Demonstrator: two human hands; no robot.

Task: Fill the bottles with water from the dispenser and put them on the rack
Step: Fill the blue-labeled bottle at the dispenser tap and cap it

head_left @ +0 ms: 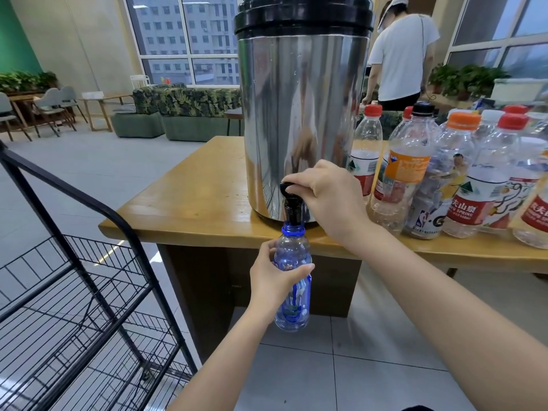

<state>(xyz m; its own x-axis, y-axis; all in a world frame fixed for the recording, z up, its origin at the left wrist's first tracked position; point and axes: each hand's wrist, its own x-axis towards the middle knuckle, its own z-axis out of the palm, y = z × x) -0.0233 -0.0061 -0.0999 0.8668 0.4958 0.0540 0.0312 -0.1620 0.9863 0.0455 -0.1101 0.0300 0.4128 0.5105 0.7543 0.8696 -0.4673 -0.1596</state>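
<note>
A tall steel dispenser [299, 114] with a black lid stands at the front edge of a wooden table [189, 209]. Its black tap [292, 203] hangs over the edge. My right hand [323, 191] grips the tap's lever from the right. My left hand [274, 280] holds a small clear bottle with a blue label [293, 292] upright, with its open blue-ringed neck right under the spout. The black wire rack [83, 292] stands on the floor at the left, and the shelves I can see hold nothing.
Several capped plastic bottles [450, 179] crowd the table to the right of the dispenser. A person in a white shirt [400, 57] stands behind the table. Green sofas [178, 114] and chairs stand at the far left on a tiled floor.
</note>
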